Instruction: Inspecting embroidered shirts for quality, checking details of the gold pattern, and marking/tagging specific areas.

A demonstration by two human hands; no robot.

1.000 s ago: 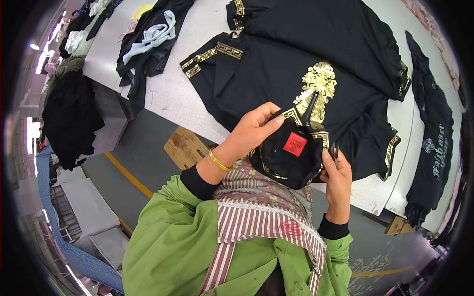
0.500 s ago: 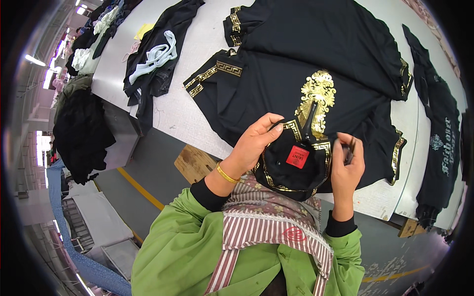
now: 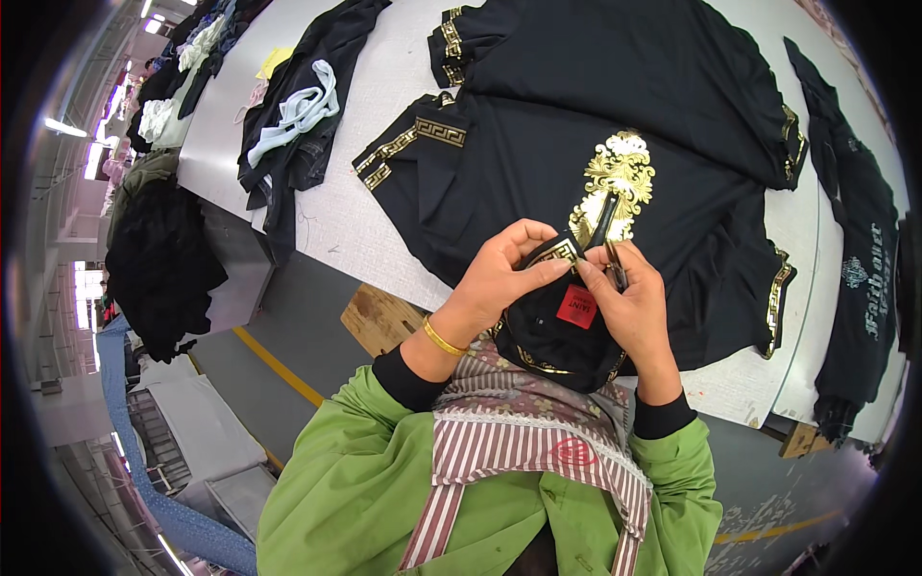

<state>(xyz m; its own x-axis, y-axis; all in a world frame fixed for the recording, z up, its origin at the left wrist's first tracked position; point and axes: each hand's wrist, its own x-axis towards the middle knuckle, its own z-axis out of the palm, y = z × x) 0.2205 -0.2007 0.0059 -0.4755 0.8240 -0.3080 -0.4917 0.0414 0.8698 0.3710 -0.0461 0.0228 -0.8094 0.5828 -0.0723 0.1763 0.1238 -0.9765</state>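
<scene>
A black polo shirt [image 3: 519, 182] with gold trim lies spread on the table, its collar end toward me. My left hand [image 3: 514, 274] pinches the left tip of the gold-edged collar [image 3: 557, 252] between thumb and fingers. Close against it, my right hand [image 3: 629, 302] pinches at the same collar tip. A slim dark metal tool [image 3: 616, 264] shows among the right fingers; its kind is hard to make out. Inside the neck sits a red label [image 3: 577, 306]. Beyond the hands, a gold ornate print [image 3: 619, 173] runs beside the dark front placket.
Black garments with a pale blue strip of cloth [image 3: 303, 106] lie at the table's left. On the right is a black garment with pale lettering [image 3: 855, 278]. A dark cloth heap [image 3: 163, 269] hangs at far left. A wooden piece [image 3: 384, 322] shows below the table edge.
My right hand has moved left from the right side of the collar to the left collar tip, beside my left hand. The left hand keeps its hold.
</scene>
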